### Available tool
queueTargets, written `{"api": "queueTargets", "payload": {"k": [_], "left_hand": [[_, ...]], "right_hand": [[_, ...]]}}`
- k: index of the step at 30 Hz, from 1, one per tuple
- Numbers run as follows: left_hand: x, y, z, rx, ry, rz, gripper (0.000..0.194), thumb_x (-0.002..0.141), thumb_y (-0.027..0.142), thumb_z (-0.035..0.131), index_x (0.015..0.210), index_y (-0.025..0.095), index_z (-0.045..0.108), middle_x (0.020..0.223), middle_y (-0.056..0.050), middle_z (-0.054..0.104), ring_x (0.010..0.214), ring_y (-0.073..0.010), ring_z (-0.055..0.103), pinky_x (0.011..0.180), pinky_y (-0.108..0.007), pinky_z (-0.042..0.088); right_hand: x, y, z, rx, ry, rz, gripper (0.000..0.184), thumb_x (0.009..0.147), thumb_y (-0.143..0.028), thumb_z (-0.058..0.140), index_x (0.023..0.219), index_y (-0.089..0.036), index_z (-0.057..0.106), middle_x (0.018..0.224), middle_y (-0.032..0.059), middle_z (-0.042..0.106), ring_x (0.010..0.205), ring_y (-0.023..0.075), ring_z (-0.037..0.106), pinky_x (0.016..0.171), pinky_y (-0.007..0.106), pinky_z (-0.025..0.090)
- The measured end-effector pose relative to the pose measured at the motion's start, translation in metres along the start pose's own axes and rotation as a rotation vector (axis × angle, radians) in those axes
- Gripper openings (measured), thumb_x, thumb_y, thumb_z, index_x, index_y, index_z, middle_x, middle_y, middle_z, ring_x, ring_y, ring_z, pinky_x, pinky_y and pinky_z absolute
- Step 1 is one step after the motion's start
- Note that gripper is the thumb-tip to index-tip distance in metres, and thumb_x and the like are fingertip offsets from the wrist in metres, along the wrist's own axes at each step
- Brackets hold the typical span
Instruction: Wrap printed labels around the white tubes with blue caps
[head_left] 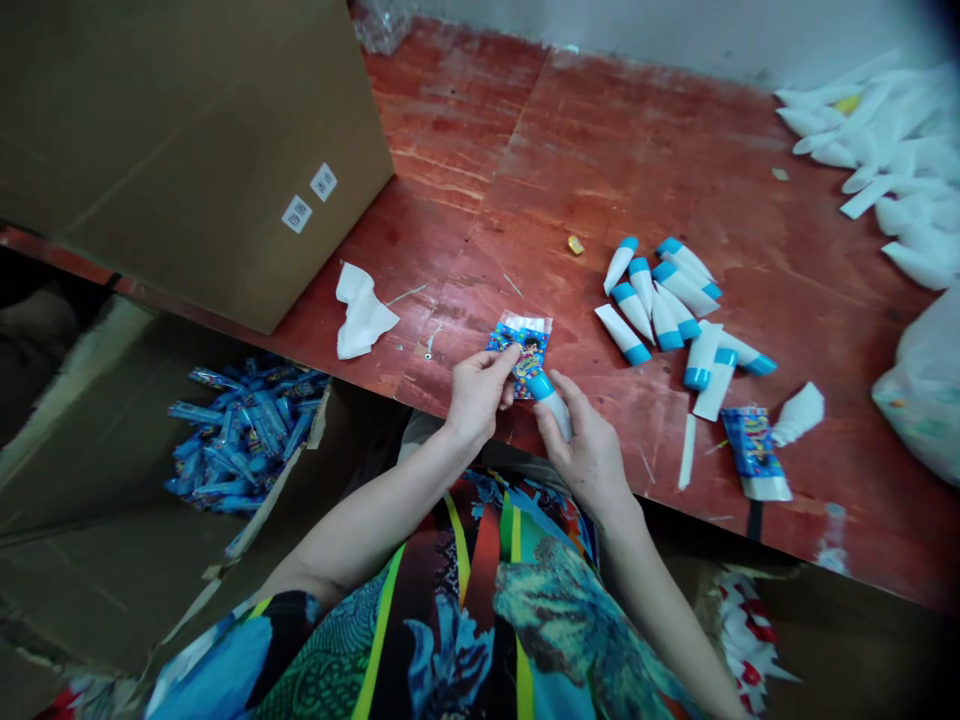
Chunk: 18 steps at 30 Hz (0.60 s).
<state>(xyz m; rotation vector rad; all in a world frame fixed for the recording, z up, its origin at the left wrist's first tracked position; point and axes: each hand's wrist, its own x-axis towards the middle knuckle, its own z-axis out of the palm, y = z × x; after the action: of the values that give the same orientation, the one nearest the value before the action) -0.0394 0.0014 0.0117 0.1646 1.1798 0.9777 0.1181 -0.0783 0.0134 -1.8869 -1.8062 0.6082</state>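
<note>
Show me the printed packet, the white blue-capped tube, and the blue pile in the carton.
printed packet (531, 340): head view, on its printed front.
white blue-capped tube (556, 410): head view, on its white body.
blue pile (247, 430): head view, on the pile's middle.

Pretty clearly a small packing workshop, nothing fancy: a scuffed red plywood workbench (510, 170) against a bare wall (600, 30), a labelled shipping carton (187, 150), an open carton (97, 540) heaped with blue packets (240, 435), and loose blue-and-white tubes (660, 300) on the bench.
</note>
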Motion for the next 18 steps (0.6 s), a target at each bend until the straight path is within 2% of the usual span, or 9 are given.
{"api": "queueTargets", "payload": {"k": [6,9,13,18], "left_hand": [[-0.002,0.001,0.002,-0.032,-0.043,-0.040,0.055,0.092,0.048,0.099,0.067,0.020,0.059,0.047,0.008,0.048,0.041,-0.0044,0.037,0.046,-0.021,0.025],[-0.003,0.000,0.002,-0.037,-0.059,-0.034,0.054,0.091,0.049,0.100,0.069,0.020,0.060,0.047,0.009,0.047,0.041,-0.0043,0.037,0.047,-0.021,0.026],[-0.002,-0.003,0.001,-0.039,-0.072,-0.020,0.054,0.091,0.052,0.100,0.071,0.019,0.062,0.048,0.008,0.048,0.042,-0.0046,0.038,0.047,-0.022,0.027],[0.000,-0.006,-0.004,0.053,-0.160,-0.063,0.055,0.100,0.054,0.091,0.067,0.019,0.064,0.045,0.004,0.049,0.040,-0.0063,0.039,0.046,-0.024,0.024]], "right_hand": [[-0.003,0.006,0.008,-0.105,-0.017,-0.004,0.061,0.112,-0.052,0.062,0.169,-0.030,0.069,0.139,0.0142,0.087,0.107,0.0371,0.088,0.089,0.048,0.072],[0.000,0.001,0.005,-0.053,-0.064,0.017,0.062,0.113,-0.049,0.060,0.172,-0.032,0.065,0.148,0.0126,0.084,0.119,0.0376,0.087,0.098,0.050,0.072],[0.005,-0.007,0.000,0.044,-0.078,0.020,0.056,0.114,-0.046,0.059,0.167,-0.030,0.068,0.154,0.0132,0.082,0.130,0.0362,0.085,0.111,0.053,0.069],[0.010,0.001,-0.006,0.015,-0.099,0.014,0.053,0.114,-0.049,0.061,0.162,-0.030,0.071,0.147,0.0127,0.085,0.125,0.0362,0.087,0.099,0.049,0.071]]}}
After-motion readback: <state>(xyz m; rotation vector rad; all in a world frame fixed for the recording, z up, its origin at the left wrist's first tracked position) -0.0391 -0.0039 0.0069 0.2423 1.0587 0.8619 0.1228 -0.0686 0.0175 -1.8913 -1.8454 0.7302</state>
